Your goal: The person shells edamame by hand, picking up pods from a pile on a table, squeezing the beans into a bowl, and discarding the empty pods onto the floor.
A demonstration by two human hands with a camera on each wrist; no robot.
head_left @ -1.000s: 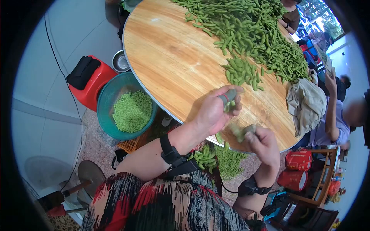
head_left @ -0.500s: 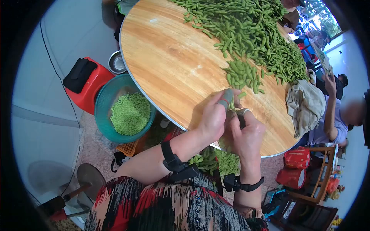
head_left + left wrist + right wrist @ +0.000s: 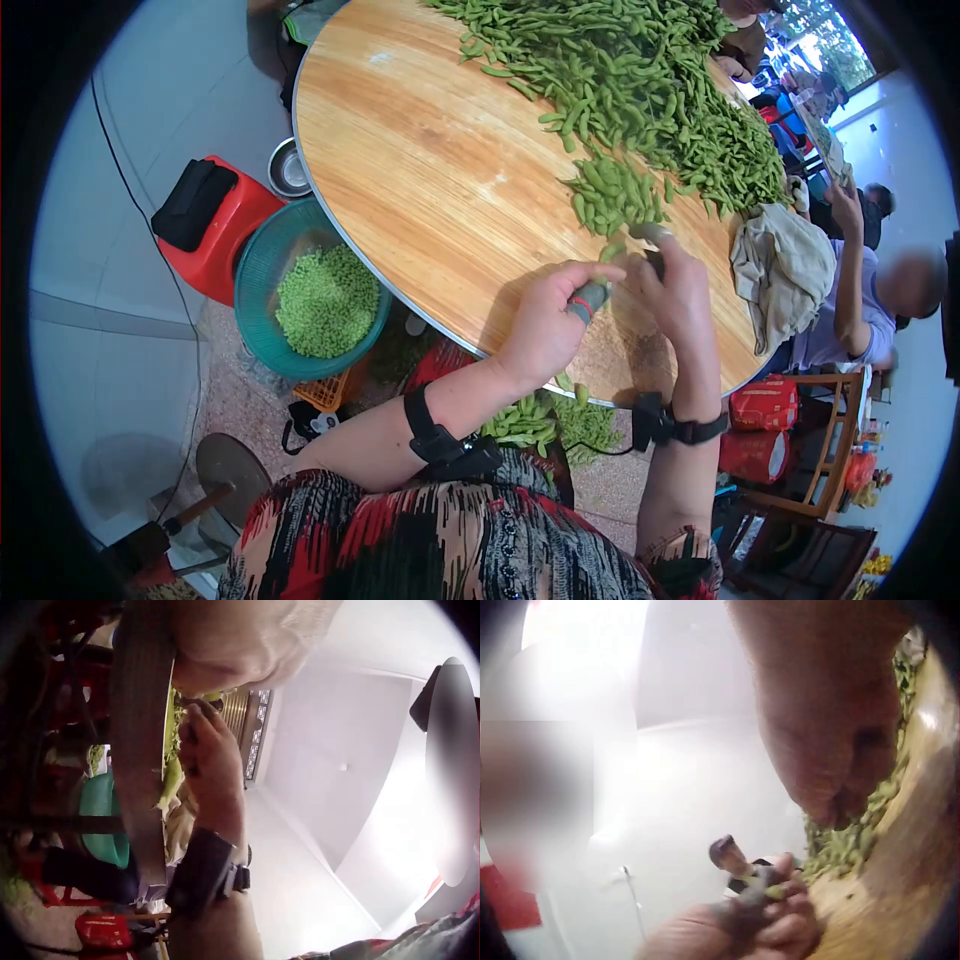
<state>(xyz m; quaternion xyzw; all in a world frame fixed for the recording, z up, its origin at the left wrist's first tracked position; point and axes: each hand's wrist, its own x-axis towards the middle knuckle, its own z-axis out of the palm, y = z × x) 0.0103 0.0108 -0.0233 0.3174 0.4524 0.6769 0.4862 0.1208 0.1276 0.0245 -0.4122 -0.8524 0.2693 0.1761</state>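
My left hand (image 3: 548,325) is over the near part of the round wooden table, a grey cover with a red band on its thumb. Its curled fingers hold a green soybean pod (image 3: 777,891), partly hidden, in the right wrist view. Beside it, my right hand (image 3: 680,290) reaches over the table with dark coverings on its fingers. Whether those fingers grip anything I cannot tell. A blurred green pod (image 3: 612,252) shows between the fingertips of both hands. Just beyond lies a small group of pods (image 3: 612,195), next to the large pod heap (image 3: 640,90).
A teal basin (image 3: 258,330) of shelled beans (image 3: 325,300) stands below the table edge (image 3: 365,262), beside a red stool (image 3: 222,235). A beige cloth (image 3: 785,265) lies at the table's right. Opened pods (image 3: 522,425) lie below the near edge. Other people sit around.
My right hand has moved from the near table edge up to the left hand, then farther toward the pods. The left hand stays nearly in place, its wrist turned somewhat.
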